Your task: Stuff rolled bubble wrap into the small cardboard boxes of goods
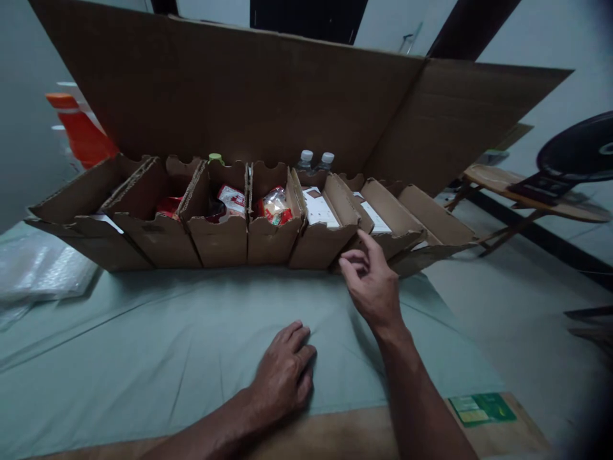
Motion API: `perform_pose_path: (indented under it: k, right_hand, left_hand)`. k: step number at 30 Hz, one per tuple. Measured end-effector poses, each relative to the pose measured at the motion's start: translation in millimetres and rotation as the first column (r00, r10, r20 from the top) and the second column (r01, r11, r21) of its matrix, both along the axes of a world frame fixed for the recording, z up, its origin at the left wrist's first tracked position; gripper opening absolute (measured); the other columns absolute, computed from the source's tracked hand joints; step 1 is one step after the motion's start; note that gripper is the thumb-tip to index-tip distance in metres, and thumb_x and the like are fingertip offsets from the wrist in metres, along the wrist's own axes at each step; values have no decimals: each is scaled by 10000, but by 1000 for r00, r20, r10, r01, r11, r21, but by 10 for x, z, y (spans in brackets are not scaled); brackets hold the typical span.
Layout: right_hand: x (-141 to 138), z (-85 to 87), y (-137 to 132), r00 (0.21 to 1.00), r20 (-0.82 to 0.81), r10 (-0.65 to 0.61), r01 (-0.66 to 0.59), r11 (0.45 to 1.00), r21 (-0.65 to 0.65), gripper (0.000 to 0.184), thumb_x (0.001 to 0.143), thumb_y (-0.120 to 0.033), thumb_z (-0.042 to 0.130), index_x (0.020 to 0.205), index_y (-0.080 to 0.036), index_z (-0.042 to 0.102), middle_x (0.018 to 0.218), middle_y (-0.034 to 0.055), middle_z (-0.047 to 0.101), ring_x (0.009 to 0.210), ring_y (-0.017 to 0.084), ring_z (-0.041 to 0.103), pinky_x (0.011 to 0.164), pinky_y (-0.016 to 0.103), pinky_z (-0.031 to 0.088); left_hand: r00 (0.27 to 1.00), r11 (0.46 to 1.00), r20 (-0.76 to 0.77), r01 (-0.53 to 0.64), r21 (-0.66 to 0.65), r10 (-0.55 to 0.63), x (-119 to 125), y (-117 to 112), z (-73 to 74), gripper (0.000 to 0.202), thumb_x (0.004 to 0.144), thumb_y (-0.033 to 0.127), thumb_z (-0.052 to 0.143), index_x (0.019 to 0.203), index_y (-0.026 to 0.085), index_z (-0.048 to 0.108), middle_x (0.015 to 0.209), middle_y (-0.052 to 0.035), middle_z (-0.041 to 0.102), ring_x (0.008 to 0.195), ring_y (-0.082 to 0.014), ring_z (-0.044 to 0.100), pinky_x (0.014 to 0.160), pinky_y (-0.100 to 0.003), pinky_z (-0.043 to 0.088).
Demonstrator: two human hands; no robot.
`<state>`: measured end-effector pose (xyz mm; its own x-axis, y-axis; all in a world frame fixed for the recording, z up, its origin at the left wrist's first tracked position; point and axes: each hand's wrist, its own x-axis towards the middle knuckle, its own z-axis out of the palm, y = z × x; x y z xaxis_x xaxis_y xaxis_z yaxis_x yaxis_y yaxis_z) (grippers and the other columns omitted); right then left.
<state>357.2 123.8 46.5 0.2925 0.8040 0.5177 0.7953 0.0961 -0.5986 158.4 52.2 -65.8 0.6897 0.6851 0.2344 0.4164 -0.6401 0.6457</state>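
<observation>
A long cardboard box split into several compartments stands on a table under a pale green cloth. Its big flap stands up behind. My right hand reaches to the box's front wall near the right end, fingers loosely curled, index finger touching the cardboard, holding nothing. My left hand rests flat on the cloth, fingers spread. The compartments hold red snack packets, white cartons and two water bottles at the back.
A clear plastic bag lies at the left on the cloth. An orange and white cone stands behind the box at left. A green card lies on the table's bare front right corner. A wooden stand is on the floor at right.
</observation>
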Motion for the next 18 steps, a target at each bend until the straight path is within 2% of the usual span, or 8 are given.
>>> perform_pose_path:
  k: [2, 5, 7, 9, 11, 13, 16, 18]
  right_hand:
    - [-87, 207, 213, 994, 103, 38, -26, 993, -113, 640, 862, -295, 562, 1485, -201, 450, 841, 11, 732, 636, 157, 630, 674, 284, 497]
    - [-160, 382, 505, 949, 315, 26, 69, 956, -287, 435, 833, -253, 575, 1257, -202, 661, 792, 45, 743, 692, 209, 654, 632, 284, 428]
    - [-191, 414, 552, 926, 378, 10, 120, 940, -320, 295, 840, -229, 548, 1071, -194, 728, 809, 85, 751, 740, 245, 672, 625, 295, 402]
    - [-208, 404, 402, 924, 381, 3, 127, 940, -316, 264, 853, -223, 516, 1001, -193, 732, 799, 96, 750, 731, 255, 677, 615, 301, 390]
    - [-179, 371, 47, 934, 357, 16, 104, 944, -313, 251, 859, -256, 501, 971, -215, 722, 761, 72, 741, 684, 242, 672, 593, 298, 394]
    - [-63, 328, -468, 955, 293, 45, 49, 951, -305, 229, 846, -306, 503, 924, -246, 709, 730, 38, 728, 632, 221, 662, 573, 295, 421]
    - [300, 237, -1342, 977, 203, 73, -12, 958, -286, 211, 778, -393, 545, 860, -288, 709, 796, 24, 748, 625, 223, 667, 592, 335, 503]
    - [592, 144, -1856, 981, 195, 8, 40, 970, -241, 247, 706, -444, 581, 858, -319, 729, 826, 34, 758, 663, 271, 690, 578, 389, 532]
  left_hand:
    - [997, 999, 72, -34, -25, 36, 7, 2, -33, 393, 709, 96, 585, 1080, 158, 699, 1386, -178, 599, 1372, -370, 479, 1125, -573, 436]
    - [964, 992, 237, -111, -59, 122, 8, 38, -77, 329, 754, 103, 566, 1046, 170, 701, 1304, -170, 643, 1302, -341, 542, 1076, -552, 485]
    - [921, 981, 338, -185, -61, 195, -8, 85, -85, 329, 771, 89, 545, 1050, 188, 690, 1274, -153, 652, 1271, -317, 565, 1059, -537, 497]
    - [870, 959, 407, -273, -71, 278, -40, 140, -70, 350, 790, 81, 530, 1086, 204, 670, 1295, -138, 634, 1271, -301, 564, 1061, -526, 495]
    - [817, 927, 443, -353, -122, 369, -81, 194, -38, 384, 811, 89, 523, 1155, 214, 640, 1342, -132, 599, 1281, -292, 553, 1043, -501, 510]
    - [761, 891, 464, -407, -201, 453, -121, 238, 6, 433, 829, 110, 519, 1242, 215, 595, 1380, -135, 561, 1288, -291, 541, 998, -472, 542]
    - [704, 856, 487, -442, -269, 516, -171, 265, 86, 505, 832, 141, 519, 1333, 209, 526, 1420, -144, 514, 1326, -302, 507, 1007, -474, 538]
    - [698, 860, 503, -431, -273, 510, -196, 244, 155, 578, 810, 146, 532, 1383, 205, 482, 1456, -144, 484, 1375, -306, 463, 1098, -502, 467]
